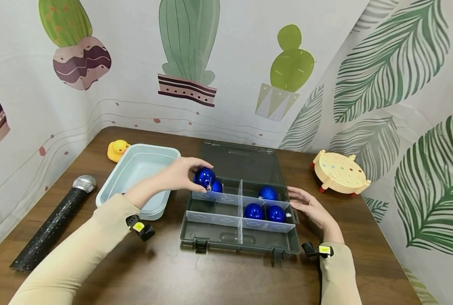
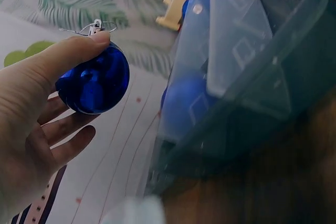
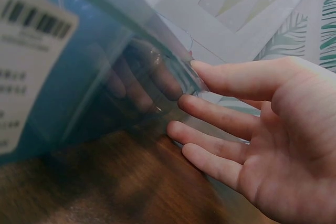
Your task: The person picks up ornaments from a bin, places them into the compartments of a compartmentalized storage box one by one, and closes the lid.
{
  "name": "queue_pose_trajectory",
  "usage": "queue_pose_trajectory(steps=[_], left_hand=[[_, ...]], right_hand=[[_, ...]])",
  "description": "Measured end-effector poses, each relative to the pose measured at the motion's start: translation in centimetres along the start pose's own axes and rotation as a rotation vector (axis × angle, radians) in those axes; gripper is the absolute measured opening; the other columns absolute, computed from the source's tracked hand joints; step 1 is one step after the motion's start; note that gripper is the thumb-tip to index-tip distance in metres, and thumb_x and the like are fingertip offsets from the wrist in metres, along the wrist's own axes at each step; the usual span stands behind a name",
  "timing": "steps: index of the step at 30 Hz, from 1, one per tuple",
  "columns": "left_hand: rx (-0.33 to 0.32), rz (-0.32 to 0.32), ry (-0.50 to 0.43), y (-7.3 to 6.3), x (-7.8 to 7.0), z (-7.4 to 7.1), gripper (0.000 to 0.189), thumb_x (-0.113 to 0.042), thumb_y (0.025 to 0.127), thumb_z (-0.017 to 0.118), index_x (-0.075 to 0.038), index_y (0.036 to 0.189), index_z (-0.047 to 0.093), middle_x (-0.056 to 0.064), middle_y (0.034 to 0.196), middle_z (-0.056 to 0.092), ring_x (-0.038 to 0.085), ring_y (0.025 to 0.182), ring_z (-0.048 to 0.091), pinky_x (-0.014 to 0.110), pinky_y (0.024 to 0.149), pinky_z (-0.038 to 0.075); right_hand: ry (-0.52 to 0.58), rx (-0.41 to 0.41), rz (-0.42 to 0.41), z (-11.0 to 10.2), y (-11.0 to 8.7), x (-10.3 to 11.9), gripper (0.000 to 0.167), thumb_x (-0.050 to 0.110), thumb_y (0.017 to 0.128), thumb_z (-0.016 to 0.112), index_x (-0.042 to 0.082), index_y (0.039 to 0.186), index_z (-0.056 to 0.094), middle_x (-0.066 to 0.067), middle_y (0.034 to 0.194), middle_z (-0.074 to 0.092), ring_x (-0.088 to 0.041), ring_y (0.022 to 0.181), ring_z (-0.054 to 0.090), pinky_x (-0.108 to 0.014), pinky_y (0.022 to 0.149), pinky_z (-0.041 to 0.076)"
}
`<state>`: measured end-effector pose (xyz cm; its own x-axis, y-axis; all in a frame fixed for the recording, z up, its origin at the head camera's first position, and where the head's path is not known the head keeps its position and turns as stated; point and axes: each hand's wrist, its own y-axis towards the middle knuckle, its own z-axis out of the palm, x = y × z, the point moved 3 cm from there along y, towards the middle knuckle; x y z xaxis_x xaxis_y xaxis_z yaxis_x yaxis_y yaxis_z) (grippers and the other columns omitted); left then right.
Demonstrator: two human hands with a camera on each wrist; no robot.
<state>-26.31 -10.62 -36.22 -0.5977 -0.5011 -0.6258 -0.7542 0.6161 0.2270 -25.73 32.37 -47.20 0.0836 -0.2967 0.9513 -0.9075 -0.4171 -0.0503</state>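
Observation:
My left hand [image 1: 180, 174] pinches a shiny blue Christmas ball [image 1: 204, 176] between thumb and fingers, above the back left part of a dark clear divided box [image 1: 211, 233]. In the left wrist view the held ball [image 2: 94, 80] shows its silver cap and string beside the thumb. Behind it in the head view, another blue ball [image 1: 216, 186] sits in the back left compartment. On the right side of the box lie a glittery ball [image 1: 268, 193] and two glossy balls [image 1: 254, 211]. My right hand [image 1: 312, 207] rests its extended fingertips on the box's right wall [image 3: 131, 72].
The box's lid [image 1: 239, 161] lies folded back toward the wall. Left of the box stand a pale blue basin [image 1: 144, 154], a yellow rubber duck [image 1: 117, 150] and a black microphone [image 1: 54, 224]. A small cream stool-like toy [image 1: 340, 171] stands at the right.

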Motion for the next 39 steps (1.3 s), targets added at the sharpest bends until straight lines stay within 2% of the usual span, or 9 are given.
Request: queue_pose_trajectory(steps=[2, 4, 11, 20, 27, 39], left_hand=[[0.016, 0.019, -0.012, 0.4, -0.3, 0.8, 0.062, -0.026, 0.072, 0.087, -0.007, 0.126, 0.064, 0.011, 0.123, 0.067, 0.024, 0.105, 0.066, 0.038, 0.089, 0.056], [0.029, 0.036, -0.022, 0.7, -0.6, 1.5, 0.061, -0.028, 0.073, 0.087, -0.008, 0.126, 0.064, 0.011, 0.123, 0.067, 0.024, 0.107, 0.065, 0.038, 0.089, 0.056], [0.072, 0.075, 0.007, 1.2, -1.2, 4.2, 0.062, -0.035, 0.071, 0.087, -0.010, 0.124, 0.065, 0.008, 0.122, 0.067, 0.023, 0.110, 0.064, 0.037, 0.091, 0.056], [0.115, 0.069, 0.071, 1.9, -1.8, 7.1, 0.063, -0.044, 0.070, 0.086, -0.012, 0.121, 0.067, 0.002, 0.117, 0.069, 0.016, 0.105, 0.064, 0.032, 0.089, 0.055], [0.097, 0.057, 0.115, 2.1, -2.2, 8.1, 0.063, -0.046, 0.068, 0.087, -0.013, 0.119, 0.067, 0.000, 0.113, 0.070, 0.015, 0.102, 0.063, 0.033, 0.089, 0.053], [0.108, 0.036, 0.145, 2.4, -2.3, 8.8, 0.064, -0.043, 0.066, 0.089, -0.015, 0.120, 0.068, 0.000, 0.116, 0.070, 0.017, 0.110, 0.063, 0.036, 0.096, 0.051]], right_hand=[[0.000, -0.004, -0.001, 0.0, 0.0, 0.0, 0.054, 0.009, 0.099, 0.054, -0.004, 0.147, 0.033, -0.011, 0.132, 0.054, -0.001, 0.108, 0.061, -0.016, 0.091, 0.049], [0.001, -0.010, 0.002, 0.0, 0.0, 0.0, 0.053, 0.008, 0.099, 0.054, -0.003, 0.147, 0.034, -0.007, 0.131, 0.055, -0.002, 0.107, 0.061, -0.017, 0.090, 0.049], [0.016, 0.016, 0.000, 0.4, -0.1, 0.0, 0.055, 0.008, 0.099, 0.053, -0.006, 0.147, 0.030, -0.039, 0.140, 0.038, 0.000, 0.108, 0.060, -0.016, 0.091, 0.049], [0.014, 0.011, 0.007, 0.5, -0.2, 0.0, 0.056, 0.008, 0.099, 0.053, -0.006, 0.147, 0.029, -0.039, 0.142, 0.037, 0.001, 0.107, 0.059, -0.016, 0.091, 0.048], [0.016, 0.012, 0.004, 0.4, -0.2, -0.1, 0.056, 0.009, 0.099, 0.053, -0.006, 0.147, 0.030, -0.039, 0.141, 0.038, 0.000, 0.108, 0.060, -0.016, 0.091, 0.049], [0.016, 0.009, -0.012, 0.1, -0.1, 0.1, 0.055, 0.007, 0.099, 0.052, -0.007, 0.147, 0.030, -0.040, 0.140, 0.037, 0.000, 0.107, 0.060, -0.016, 0.091, 0.049]])
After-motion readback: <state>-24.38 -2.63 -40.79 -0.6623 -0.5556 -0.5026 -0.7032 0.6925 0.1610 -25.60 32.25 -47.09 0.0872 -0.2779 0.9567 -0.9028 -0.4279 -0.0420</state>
